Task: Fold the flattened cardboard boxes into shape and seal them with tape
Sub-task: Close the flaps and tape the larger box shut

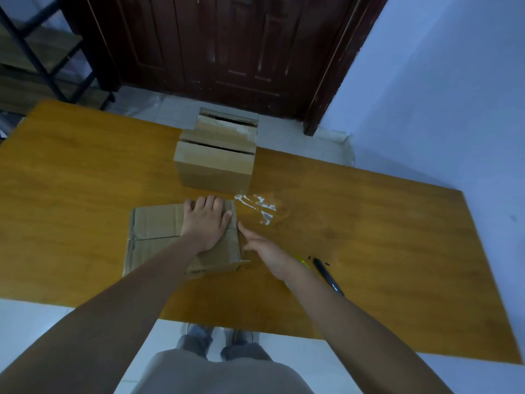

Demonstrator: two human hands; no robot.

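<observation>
Cardboard box (159,237) lies at frame centre on the counter (369,237), left hand (206,223) flat on it, fingers spread; right hand (264,248) touches its edge, fingers straight. Behind stands a folded box (216,166); crumpled tape (261,207) and a pen (328,275) lie to the right.

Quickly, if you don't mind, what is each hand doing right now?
Left hand: open, pressed flat on the near cardboard box.
Right hand: index finger extended to the box's right edge; holds nothing visible.

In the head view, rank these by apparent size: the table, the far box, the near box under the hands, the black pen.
1. Table, by far the largest.
2–3. Near box and far box: look alike, and the near one sits closer to the camera, so unranked.
4. Black pen, smallest.
</observation>
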